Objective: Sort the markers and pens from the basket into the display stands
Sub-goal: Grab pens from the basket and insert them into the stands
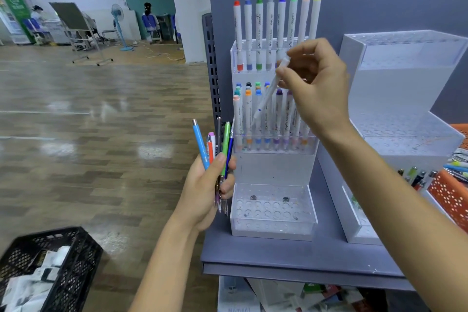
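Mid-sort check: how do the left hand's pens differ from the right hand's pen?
Count: the left hand grips a bunch of coloured pens; the right hand pinches one white pen. Pose: the bunch fans upward; the white pen tilts tip-down before the stand. Neither is slotted yet.

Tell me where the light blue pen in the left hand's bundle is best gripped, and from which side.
Probably its upper barrel, below the silver tip, pinched from the left and above: the light blue pen leans clear of the other pens there, while the left hand covers its lower end.
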Demonstrator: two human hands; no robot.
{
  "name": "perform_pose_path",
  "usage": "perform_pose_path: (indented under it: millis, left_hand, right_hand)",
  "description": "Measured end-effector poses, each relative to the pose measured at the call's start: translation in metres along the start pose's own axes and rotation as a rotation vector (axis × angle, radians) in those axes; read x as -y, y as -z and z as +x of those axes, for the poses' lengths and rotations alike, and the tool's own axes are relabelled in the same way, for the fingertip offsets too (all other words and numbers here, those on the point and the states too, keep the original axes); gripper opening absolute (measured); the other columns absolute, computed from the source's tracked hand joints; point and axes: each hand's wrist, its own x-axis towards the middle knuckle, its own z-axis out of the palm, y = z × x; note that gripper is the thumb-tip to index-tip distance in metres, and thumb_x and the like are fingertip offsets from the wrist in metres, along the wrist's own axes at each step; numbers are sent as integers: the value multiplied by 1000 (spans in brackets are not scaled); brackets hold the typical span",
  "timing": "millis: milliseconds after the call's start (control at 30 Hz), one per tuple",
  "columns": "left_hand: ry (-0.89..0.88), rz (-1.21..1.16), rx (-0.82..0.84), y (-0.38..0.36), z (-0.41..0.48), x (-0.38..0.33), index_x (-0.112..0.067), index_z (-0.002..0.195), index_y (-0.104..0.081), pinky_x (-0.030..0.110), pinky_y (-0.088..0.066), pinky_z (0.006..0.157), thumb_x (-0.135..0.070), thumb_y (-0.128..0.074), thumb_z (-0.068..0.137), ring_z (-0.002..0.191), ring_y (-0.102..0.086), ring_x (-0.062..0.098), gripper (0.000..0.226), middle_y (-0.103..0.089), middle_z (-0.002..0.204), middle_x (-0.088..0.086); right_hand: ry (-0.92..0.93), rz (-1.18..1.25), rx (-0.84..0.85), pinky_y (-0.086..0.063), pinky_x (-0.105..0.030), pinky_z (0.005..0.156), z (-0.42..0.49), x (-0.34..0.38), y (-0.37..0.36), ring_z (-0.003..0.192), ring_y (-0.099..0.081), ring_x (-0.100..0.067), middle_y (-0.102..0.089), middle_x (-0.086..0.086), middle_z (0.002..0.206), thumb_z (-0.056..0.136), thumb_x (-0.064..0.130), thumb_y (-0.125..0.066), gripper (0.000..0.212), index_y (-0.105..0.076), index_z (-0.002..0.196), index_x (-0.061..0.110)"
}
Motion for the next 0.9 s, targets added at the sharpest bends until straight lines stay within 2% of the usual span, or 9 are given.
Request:
perform_pose_path:
  millis: [133,200,433,567,733,900]
  left_hand:
    - [35,-40,-15,-3,0,-1,-8,97,-47,16,-28,37,-19,-57,87,40,-33,5,18,-53,74,2]
    - [38,-32,-34,-5,-1,-2,-7,96,-47,15,-26,36,-21,-52,87,39,-32,5,17,-52,74,3]
    - [41,25,-77,-6,-2,-2,-6,97,-46,16,-25,37,-18,-46,93,40,-30,7,13,-53,73,2]
    - [43,43,-94,-6,-2,-2,-6,99,-47,17,-24,37,-14,-42,97,41,-30,8,10,-54,72,1]
    - [36,58,-74,-5,-1,-1,-5,102,-47,17,-27,38,-18,-44,95,42,-32,8,15,-56,72,-1]
    - [34,80,-55,-8,0,3,-7,98,-47,17,-28,38,-17,-45,97,42,-33,8,11,-58,73,-1]
  right_hand:
    - [73,-98,74,-56,-24,74,-4,-2,-13,78,-66,-7,-64,9,84,82,8,-69,18,-57,95,16]
    - [103,-149,116,-53,-17,73,-5,-3,-18,77,-64,-6,-63,8,83,82,7,-69,17,-60,96,11]
    - [207,-369,244,-53,-30,69,-9,-6,-29,67,-59,-15,-61,2,74,79,17,-76,22,-62,94,9]
    - [287,-475,254,-53,-44,71,-16,-14,-35,70,-62,-21,-68,-6,81,83,19,-72,15,-68,90,7]
    - [243,-486,256,-51,-39,77,-17,-11,-33,75,-63,-21,-70,-8,88,86,15,-68,13,-71,96,7]
    - [123,-474,323,-51,-32,81,-14,-3,-29,76,-59,-13,-71,-4,92,89,15,-64,14,-70,100,8]
